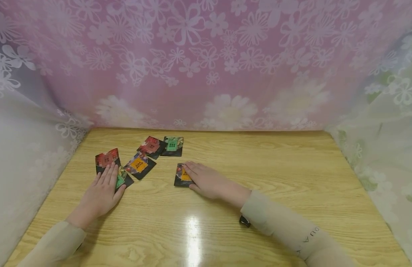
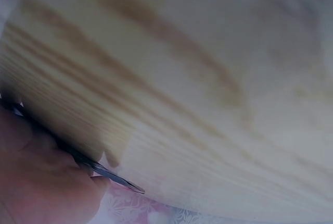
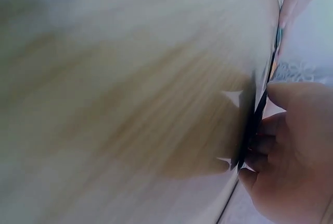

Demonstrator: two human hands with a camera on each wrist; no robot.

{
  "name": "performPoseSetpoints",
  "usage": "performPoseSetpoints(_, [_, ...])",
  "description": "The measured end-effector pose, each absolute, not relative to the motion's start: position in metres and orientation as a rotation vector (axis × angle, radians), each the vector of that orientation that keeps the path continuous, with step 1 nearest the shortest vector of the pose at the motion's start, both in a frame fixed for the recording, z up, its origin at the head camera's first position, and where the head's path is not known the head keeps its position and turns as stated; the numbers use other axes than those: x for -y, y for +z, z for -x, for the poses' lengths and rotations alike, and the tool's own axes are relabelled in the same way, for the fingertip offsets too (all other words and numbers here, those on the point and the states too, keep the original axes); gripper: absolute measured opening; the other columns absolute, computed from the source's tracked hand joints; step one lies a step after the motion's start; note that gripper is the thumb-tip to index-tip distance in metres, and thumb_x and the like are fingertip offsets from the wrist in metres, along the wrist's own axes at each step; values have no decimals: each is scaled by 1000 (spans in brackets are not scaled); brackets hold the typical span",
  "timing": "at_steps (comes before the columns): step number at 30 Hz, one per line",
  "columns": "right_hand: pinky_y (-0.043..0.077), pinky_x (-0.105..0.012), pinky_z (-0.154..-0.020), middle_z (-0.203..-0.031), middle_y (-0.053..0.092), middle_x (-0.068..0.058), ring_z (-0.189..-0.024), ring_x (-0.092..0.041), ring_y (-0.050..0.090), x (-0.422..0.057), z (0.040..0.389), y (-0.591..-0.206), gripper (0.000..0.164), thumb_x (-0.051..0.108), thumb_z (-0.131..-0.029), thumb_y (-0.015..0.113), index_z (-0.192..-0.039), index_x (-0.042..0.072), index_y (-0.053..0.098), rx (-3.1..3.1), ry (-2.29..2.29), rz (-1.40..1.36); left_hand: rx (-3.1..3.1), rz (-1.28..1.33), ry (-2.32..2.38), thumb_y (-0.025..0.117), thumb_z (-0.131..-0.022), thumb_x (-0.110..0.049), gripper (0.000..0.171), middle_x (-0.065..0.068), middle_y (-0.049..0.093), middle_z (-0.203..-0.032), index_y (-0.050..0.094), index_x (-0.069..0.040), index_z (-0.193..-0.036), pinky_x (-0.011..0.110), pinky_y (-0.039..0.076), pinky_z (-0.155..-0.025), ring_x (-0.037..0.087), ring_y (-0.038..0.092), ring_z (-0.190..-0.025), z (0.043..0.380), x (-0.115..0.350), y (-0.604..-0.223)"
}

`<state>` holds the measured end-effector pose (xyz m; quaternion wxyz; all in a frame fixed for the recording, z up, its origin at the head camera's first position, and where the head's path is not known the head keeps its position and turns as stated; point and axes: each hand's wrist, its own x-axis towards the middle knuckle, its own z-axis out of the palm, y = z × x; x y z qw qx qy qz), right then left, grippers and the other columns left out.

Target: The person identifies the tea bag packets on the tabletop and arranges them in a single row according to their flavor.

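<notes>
My left hand (image 1: 100,194) lies with fairly straight fingers over a green-labelled packet (image 1: 128,181) and the lower edge of a red-labelled packet (image 1: 104,158). Both are small, flat and dark with printed pictures. An orange-labelled packet (image 1: 180,176) lies under the fingers of my right hand (image 1: 207,181), which partly cover its right side. Between the hands is another orange-labelled packet (image 1: 140,167), untouched. In the right wrist view the fingers (image 3: 265,143) rest along the dark packet (image 3: 252,125). The left wrist view shows a thin packet edge (image 2: 112,174) by the hand.
Behind, a second red-labelled packet (image 1: 151,145) overlaps a second green-labelled packet (image 1: 174,146). All lie on a wood-grain table (image 1: 276,159), which reflects light near the front. Floral curtains (image 1: 206,74) hang along the back and sides.
</notes>
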<state>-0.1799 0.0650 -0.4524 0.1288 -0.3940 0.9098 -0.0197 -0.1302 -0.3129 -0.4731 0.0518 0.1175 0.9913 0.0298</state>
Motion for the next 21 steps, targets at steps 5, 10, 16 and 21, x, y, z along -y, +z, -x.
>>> performPoseSetpoints(5, [16,-43,-138,-179,13,-13,-168,-28,14,-91,189,-454,71,37,-115,45,-170,4,16,-2681,-38,1104,-3026,-366,90,46,-113,-41,82,39,17,-170,15,15,-164,71,24,-127,55,24,-157,132,313,-473])
performPoseSetpoints(10, [17,-47,-137,-178,15,-17,-167,-32,15,-119,194,-456,70,32,-114,46,-169,1,17,-2712,-41,1076,-3017,-361,86,46,-113,-41,82,39,17,-170,16,16,-163,72,24,-127,56,24,-157,132,313,-473])
performPoseSetpoints(16, [19,-51,-136,-177,19,-21,-166,-37,18,-154,198,-457,68,25,-113,48,-168,-3,21,-2757,-99,1029,-3023,-359,79,46,-113,-41,82,39,17,-170,16,15,-164,71,24,-127,55,24,-157,132,313,-474])
performPoseSetpoints(21, [19,-54,-136,-176,20,-22,-165,-39,20,-188,201,-460,67,22,-113,48,-167,-5,21,-2804,-116,972,-3027,-358,89,47,-112,-41,82,39,18,-170,16,15,-163,71,25,-127,55,25,-157,130,313,-475])
